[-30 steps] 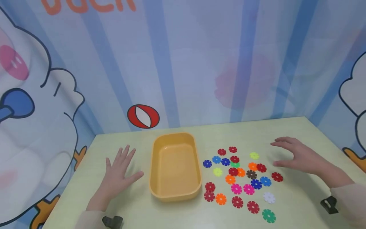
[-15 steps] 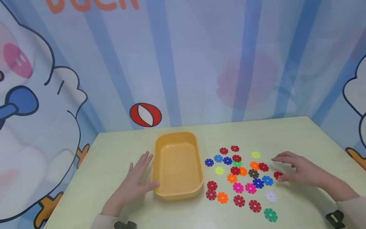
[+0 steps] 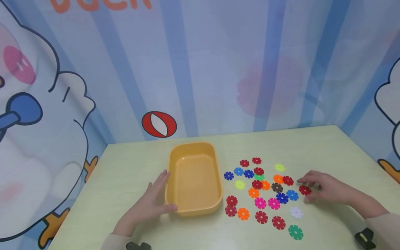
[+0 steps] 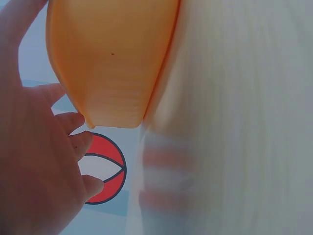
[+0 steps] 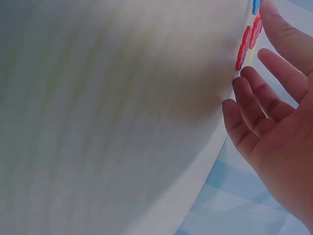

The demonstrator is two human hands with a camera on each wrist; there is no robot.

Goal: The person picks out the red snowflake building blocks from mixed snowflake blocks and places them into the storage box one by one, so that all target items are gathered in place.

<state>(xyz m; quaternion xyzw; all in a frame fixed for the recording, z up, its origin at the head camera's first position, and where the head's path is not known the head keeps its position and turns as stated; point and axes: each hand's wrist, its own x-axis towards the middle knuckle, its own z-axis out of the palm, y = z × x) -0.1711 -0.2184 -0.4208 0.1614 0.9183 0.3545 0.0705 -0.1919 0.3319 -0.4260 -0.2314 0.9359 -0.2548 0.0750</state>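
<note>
Item: orange tray [image 3: 194, 178], empty, lying flat on the pale table [image 3: 131, 166]; all places below are given from it.

My left hand [image 3: 150, 205]: flat against the tray's left wall, fingers straight and relaxed, thumb along the near corner, likely to keep the tray from sliding.

My right hand [image 3: 326, 189]: well to the tray's right, fingers lightly bent over a red disc [image 3: 304, 190] at the far edge of the scatter; whether it pinches the disc yet, I cannot tell.

Coloured discs [image 3: 265, 194]: spread flat just right of the tray, within easy reach.
</note>
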